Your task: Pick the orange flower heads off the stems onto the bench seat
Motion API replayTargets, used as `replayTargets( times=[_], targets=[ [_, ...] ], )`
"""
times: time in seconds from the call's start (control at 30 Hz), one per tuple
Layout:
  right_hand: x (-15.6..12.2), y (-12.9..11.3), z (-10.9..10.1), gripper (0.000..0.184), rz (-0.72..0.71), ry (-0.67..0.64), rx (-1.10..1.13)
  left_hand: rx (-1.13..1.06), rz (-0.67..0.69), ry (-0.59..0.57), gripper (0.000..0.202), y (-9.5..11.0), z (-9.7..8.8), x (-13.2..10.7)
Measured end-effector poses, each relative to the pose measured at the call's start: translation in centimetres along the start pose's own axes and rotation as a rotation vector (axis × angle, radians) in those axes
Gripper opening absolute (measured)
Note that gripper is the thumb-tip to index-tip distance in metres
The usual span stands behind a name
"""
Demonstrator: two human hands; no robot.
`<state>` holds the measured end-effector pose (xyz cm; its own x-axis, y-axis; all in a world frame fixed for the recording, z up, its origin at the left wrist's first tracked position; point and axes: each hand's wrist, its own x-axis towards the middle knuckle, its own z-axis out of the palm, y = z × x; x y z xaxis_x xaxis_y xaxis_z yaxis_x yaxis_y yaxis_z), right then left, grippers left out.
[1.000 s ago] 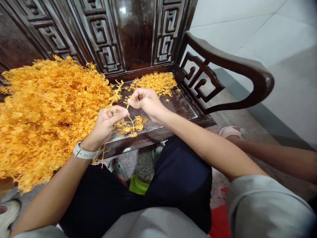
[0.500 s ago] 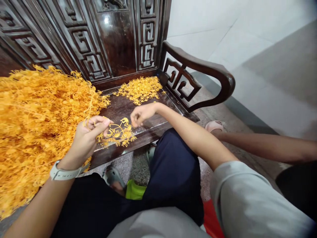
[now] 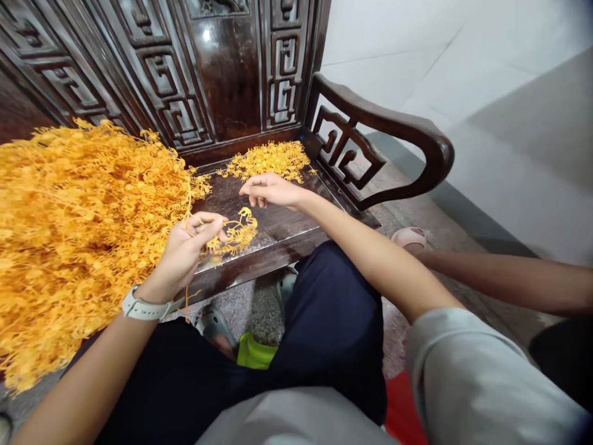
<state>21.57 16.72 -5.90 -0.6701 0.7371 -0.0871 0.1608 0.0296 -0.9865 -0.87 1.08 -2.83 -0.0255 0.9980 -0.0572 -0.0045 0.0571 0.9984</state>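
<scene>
My left hand (image 3: 194,238), with a pale watch strap on the wrist, is closed around a yellow plastic flower sprig (image 3: 236,233). The sprig's branched tips stick out to the right of the fingers, over the bench seat. My right hand (image 3: 271,189) hovers just beyond the sprig, apart from it. Its fingers are loosely stretched to the left and nothing shows in them. Behind that hand lies a small heap of loose yellow flower pieces (image 3: 273,159). A large pile of yellow sprigs (image 3: 92,228) rises at the left, beside my left hand.
The dark wooden bench (image 3: 273,225) has a carved back and a curved armrest (image 3: 393,117) at the right. Another person's leg (image 3: 500,275) reaches in from the right. A green object (image 3: 256,352) stands between my feet, and something red (image 3: 404,411) lies by my right thigh.
My right hand has moved back from the sprig towards the small heap, its fingers straightening. The left hand has shifted slightly up and right with the sprig. The whole view has shifted a little.
</scene>
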Motion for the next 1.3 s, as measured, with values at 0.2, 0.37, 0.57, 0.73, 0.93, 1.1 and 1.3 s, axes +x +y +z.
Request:
replayTargets(
  times=[0.2, 0.37, 0.57, 0.73, 0.93, 1.1, 1.3],
  targets=[
    [-1.3, -2.1, 0.4, 0.052, -0.095, -0.143, 0.029, -0.082, -0.024, 0.014, 0.03, -0.7, -0.1, 0.6],
    [-1.2, -1.6, 0.0, 0.042, -0.239, -0.259, -0.057, -0.056, -0.045, 0.024, 0.034, -0.8, -0.2, 0.7],
    [-0.1, -1.2, 1.7, 0.03, -0.316, -0.019, 0.107, 0.01, -0.193, -0.074, 0.039, -0.8, 0.2, 0.9],
    [1.5, -1.6, -1.3, 0.014, -0.194, 0.465, 0.32, 0.158, -0.103, -0.216, 0.044, -1.1, 1.4, -0.5],
    [0.2, 2.2, -5.1, 0.031, 0.101, -0.046, -0.098, 0.23, -0.081, -0.236, 0.04, -1.6, 1.6, -1.9],
    [-0.4, 3.8, -2.3, 0.035, 0.273, -0.507, -0.176, 0.124, -0.128, -0.027, 0.042, -1.5, -0.4, 0.3],
    [1.7, 1.0, -3.5, 0.031, 0.008, 0.361, 0.34, -0.115, -0.172, 0.114, 0.047, -0.9, -0.8, 1.6]
  ],
)
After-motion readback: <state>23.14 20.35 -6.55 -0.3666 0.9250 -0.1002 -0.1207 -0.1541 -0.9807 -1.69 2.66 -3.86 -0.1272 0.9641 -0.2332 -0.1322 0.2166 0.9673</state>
